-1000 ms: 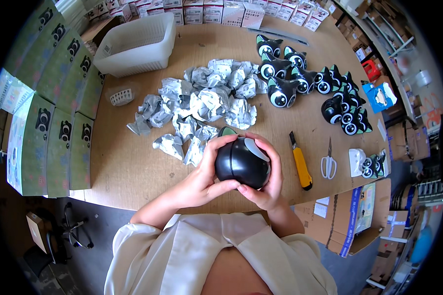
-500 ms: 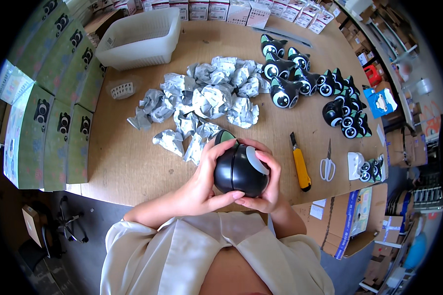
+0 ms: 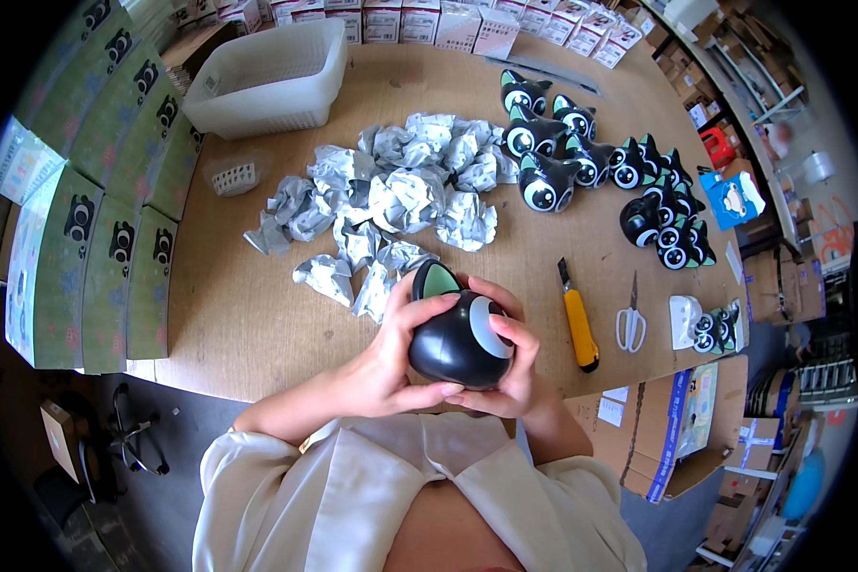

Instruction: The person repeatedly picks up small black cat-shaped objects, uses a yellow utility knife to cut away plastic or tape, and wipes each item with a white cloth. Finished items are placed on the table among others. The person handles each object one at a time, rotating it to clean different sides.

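Between my hands, near the table's front edge, is a glossy black cat-head figure with a green-lined ear and a pale eye patch. My left hand wraps its left side, thumb along the underside. On the other side my right hand grips it, with fingers over the pale patch. The figure's far side is hidden by my fingers. Crumpled silver-grey paper lies in a heap just beyond. To the right rest a yellow utility knife with its blade out and white-handled scissors.
Several black cat heads stand at the back right. A white plastic basket sits at the back left, beside stacked green boxes. Small boxes line the far edge. An open carton is below the right edge.
The cat head has turned in my hands, showing more of its green ear. The dark seam line across its black surface has nearly vanished from sight. Both hands still hold it.
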Demonstrator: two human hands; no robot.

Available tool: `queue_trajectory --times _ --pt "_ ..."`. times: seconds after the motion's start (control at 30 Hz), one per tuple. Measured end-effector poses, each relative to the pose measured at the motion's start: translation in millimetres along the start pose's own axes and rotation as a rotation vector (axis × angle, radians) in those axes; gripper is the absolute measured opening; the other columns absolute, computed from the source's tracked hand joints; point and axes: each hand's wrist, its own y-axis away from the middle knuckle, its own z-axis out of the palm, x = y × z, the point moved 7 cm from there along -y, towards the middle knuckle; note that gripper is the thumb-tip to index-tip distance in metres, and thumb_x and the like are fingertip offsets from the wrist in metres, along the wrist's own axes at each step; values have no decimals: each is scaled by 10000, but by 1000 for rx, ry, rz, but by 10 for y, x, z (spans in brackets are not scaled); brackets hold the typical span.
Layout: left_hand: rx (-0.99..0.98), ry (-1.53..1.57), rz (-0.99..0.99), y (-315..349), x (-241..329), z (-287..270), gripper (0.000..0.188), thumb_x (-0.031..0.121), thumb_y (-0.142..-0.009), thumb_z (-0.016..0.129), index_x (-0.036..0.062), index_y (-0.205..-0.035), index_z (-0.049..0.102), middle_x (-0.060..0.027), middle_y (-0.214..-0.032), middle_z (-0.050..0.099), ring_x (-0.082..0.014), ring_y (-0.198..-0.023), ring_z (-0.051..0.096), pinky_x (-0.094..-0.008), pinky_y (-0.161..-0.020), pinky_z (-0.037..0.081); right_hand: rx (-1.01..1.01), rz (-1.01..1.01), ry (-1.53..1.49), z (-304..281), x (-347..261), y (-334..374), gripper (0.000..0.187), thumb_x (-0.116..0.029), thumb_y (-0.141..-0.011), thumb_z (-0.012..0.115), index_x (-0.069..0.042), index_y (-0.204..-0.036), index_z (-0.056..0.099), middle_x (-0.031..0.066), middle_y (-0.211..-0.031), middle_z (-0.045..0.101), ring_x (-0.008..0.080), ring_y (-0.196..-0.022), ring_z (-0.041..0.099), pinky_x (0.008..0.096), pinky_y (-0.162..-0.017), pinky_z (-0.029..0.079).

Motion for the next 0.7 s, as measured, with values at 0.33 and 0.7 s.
queue_trajectory --times 0.33,0.7 --pt "40 476 72 -15 -368 17 1124 257 -679 872 313 -1472 77 -301 -1552 -114 -506 -1438 72 -585 -1097 290 197 200 148 -179 10 33 1234 -67 -606 898 -80 -1518 67 223 -1479 310 350 -1386 336 458 -1101 327" --pt "113 619 -358 -150 -531 257 1130 140 -611 890 87 -1453 139 -195 -1382 384 -328 -1287 437 -440 -1059 389 218 399 70 -332 169 287 1281 -164 -619 916 -58 -1532 24 222 -1551 161 342 -1405 285 406 -1062 372"
